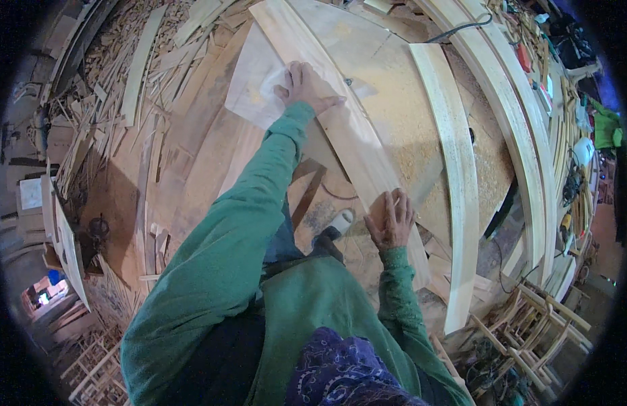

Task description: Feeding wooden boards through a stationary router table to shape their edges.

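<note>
A long pale wooden board (357,149) runs slantwise from the far middle toward my right side, over a sawdust-covered worktop (384,78). My left hand (308,89) rests on its farther part, near the left edge, thumb and fingers spread. Closer to my body, my right hand (393,220) lies on the same board with its fingers apart. Neither hand wraps round the wood. To the right, a second pale plank (455,162) lies apart from the first, with sawdust between them. A small dark metal piece (348,82) shows at the first board's right edge.
Two long thick boards (523,128) stretch along the right, with a dark cable (462,28) across their far part. Wood offcuts (120,61) heap up at the far left. Wooden frames (530,331) stand at the lower right. My shoe (342,221) shows below the worktop.
</note>
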Available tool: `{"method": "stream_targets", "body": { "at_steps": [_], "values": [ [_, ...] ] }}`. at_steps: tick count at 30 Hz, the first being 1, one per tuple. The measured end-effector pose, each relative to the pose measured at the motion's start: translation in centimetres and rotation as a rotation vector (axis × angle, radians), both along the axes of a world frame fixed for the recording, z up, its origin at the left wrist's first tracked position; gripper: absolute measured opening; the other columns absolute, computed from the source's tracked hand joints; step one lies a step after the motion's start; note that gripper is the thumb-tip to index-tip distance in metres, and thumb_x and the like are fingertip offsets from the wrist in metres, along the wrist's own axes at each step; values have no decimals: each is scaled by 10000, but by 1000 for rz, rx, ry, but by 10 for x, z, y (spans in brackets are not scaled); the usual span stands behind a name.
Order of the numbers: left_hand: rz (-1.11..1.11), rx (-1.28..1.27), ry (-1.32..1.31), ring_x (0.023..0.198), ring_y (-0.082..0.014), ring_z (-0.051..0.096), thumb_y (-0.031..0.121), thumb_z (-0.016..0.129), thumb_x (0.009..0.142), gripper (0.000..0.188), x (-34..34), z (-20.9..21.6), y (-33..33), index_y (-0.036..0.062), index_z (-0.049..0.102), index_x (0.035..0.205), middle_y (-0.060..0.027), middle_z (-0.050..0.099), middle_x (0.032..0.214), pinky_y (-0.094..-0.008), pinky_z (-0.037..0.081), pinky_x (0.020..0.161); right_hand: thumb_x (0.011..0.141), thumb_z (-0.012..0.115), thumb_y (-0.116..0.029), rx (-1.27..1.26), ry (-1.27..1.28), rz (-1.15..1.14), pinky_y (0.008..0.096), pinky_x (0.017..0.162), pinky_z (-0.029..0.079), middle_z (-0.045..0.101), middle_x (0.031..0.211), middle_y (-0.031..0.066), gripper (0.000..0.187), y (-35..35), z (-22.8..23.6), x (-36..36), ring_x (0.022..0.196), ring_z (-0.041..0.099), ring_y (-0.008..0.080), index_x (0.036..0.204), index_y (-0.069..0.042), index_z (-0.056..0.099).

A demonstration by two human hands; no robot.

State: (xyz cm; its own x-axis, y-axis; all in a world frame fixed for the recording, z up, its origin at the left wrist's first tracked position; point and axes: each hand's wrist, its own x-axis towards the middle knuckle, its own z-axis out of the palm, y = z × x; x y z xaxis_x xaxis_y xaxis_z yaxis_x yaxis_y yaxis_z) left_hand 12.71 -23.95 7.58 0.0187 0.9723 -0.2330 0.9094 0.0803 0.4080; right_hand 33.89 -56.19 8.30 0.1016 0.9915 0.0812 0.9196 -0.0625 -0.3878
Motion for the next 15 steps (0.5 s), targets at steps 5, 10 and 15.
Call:
{"method": "stream_targets", "body": {
  "at_steps": [5,10,15],
  "values": [
    [-3,-2,44,1525,-334,0,750,780,550,1412,-4,-2,11,59,88,1569,-131,38,1636,-681,93,1132,800,721,-473,-7,-43,24,577,1144,199,346,1568,154,819,6,-19,-2,1433,304,401,1489,-138,430],
    [-14,34,34,1526,-326,12,744,795,531,1426,-17,-8,42,58,102,1571,-133,37,1639,-648,109,1157,842,670,-534,5,-97,32,541,1173,159,350,1575,139,791,30,-30,-12,1446,291,388,1480,-129,439],
    [15,36,36,1523,-313,53,755,796,514,1433,-32,-14,73,64,117,1570,-119,66,1632,-636,134,1163,810,707,-460,76,-99,12,521,1173,161,376,1560,130,765,63,-35,-26,1442,304,369,1456,-129,468]
  ]
}}
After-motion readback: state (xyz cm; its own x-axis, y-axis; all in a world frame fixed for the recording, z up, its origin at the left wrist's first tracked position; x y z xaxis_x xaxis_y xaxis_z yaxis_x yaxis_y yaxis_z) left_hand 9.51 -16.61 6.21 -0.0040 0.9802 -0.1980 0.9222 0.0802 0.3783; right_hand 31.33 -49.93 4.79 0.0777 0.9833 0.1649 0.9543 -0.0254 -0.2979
